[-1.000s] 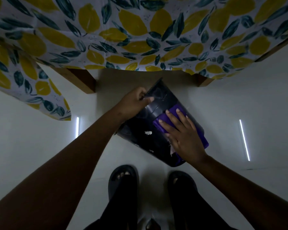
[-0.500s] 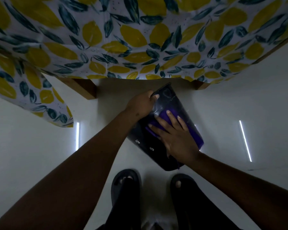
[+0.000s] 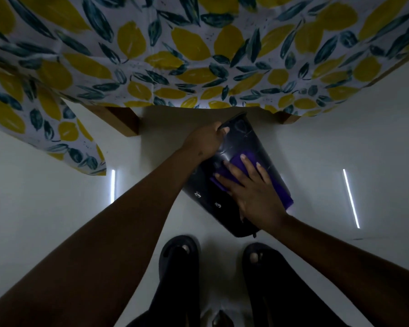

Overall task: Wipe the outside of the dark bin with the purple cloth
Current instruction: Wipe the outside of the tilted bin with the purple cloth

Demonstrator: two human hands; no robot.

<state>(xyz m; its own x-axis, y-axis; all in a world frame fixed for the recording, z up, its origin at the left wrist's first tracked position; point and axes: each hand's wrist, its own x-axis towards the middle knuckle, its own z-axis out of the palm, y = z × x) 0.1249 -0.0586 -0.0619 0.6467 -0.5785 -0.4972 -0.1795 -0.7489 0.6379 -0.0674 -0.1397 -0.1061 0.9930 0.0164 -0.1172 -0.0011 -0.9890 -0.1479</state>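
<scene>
head view: at frame centre the dark bin (image 3: 232,185) lies tilted over the floor; left hand (image 3: 204,142) fingers clamp its rim, right hand (image 3: 253,194) fingers spread flat on the purple cloth (image 3: 243,161). best wiped with long, firm, overlapping strokes, bin rotated between passes.

A lemon-print tablecloth (image 3: 175,55) drapes the far table, wooden legs (image 3: 121,121) beneath; black sandals (image 3: 178,256) stand near on the pale floor (image 3: 45,197).

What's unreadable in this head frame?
- Bin inside and far side: turned away from the head view.
- Cloth: mostly under the right hand.
- Left hand fingers: wrapped over the bin rim.
- White specks on the bin: too small and dim to identify.
</scene>
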